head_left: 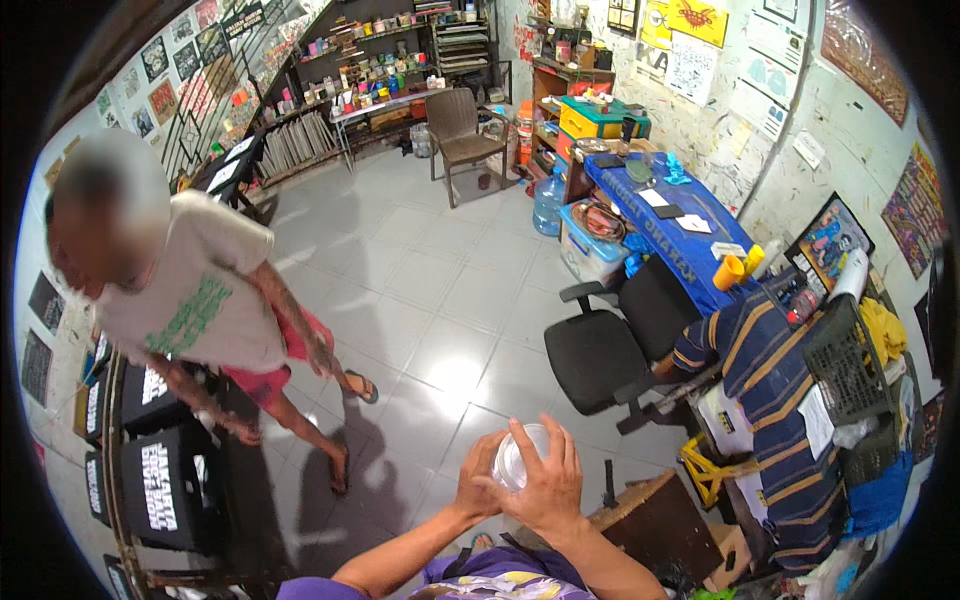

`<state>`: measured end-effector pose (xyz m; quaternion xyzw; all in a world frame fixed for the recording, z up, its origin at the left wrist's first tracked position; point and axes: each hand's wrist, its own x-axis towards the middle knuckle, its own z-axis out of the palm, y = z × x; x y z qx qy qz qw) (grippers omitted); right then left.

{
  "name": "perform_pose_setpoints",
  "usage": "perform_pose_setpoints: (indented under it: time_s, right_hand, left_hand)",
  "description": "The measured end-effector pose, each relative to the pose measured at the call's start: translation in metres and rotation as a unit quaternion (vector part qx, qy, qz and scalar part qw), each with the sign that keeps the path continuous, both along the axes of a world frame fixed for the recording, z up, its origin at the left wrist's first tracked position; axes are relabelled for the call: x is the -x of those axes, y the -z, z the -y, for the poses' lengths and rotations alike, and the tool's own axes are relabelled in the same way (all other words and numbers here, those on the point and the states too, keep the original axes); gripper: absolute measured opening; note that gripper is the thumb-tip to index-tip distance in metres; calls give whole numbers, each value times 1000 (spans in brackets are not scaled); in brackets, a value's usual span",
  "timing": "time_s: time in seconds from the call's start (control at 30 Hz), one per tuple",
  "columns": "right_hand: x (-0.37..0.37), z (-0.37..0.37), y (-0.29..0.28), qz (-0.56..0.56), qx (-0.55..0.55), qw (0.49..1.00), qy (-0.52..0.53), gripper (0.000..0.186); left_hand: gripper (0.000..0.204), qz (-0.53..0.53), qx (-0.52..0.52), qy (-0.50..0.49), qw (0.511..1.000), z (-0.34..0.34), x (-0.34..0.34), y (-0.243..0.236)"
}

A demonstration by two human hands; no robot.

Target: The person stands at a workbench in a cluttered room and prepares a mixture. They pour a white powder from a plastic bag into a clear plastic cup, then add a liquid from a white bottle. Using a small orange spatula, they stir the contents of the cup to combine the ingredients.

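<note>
A round, translucent whitish plastic tub (517, 462) is held up in front of my body, above the tiled floor. My left hand (480, 487) is curled around its left side, with the thumb toward the front. My right hand (550, 490) grips it from the right, its fingers reaching over the top and side. Both hands touch the tub at once. Its contents, if any, I cannot make out.
A person (190, 280) walks on the left beside black printed shirts (175, 490) laid on a rack. On the right stand a black office chair (610, 345), a table with a blue cover (660, 220) and a wooden box (660, 535). A brown chair (463, 140) is farther back.
</note>
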<state>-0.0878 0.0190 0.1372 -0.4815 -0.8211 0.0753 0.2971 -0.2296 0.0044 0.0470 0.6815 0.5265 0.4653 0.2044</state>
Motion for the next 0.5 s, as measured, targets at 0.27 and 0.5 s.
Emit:
perform_pose_setpoints:
  time_s: [0.27, 0.5]
  right_hand:
    - [65, -219, -2, -69, -4, 994, -90, 54]
    - [135, -436, -71, -147, 256, 855, -426, 47]
  left_hand:
    - [81, 49, 80, 14, 995, -200, 72, 2]
    - [89, 265, 207, 145, 930, -334, 164, -45]
